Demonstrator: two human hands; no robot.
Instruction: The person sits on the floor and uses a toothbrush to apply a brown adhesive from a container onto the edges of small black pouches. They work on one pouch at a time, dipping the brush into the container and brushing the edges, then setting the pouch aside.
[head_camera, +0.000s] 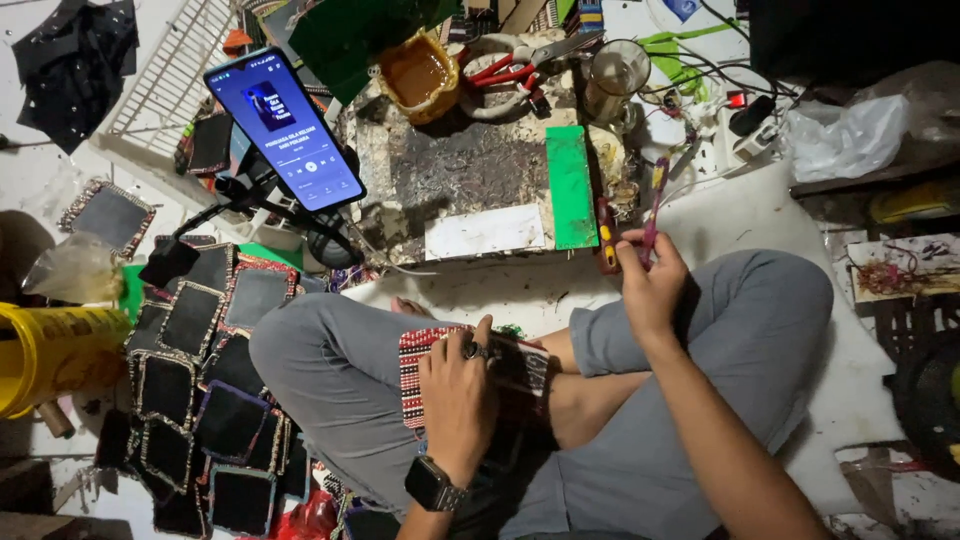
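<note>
The left hand (458, 392) lies flat, fingers extended, pressing a red-and-white beaded square panel (430, 372) onto the left knee, while the right hand (650, 285) pinches a slender purple-handled tool (655, 195) upright beside the green board (570, 187).

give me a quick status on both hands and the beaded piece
Left hand flat on beaded piece in lap. Right hand pinching purple tool. Nothing between them.
</note>
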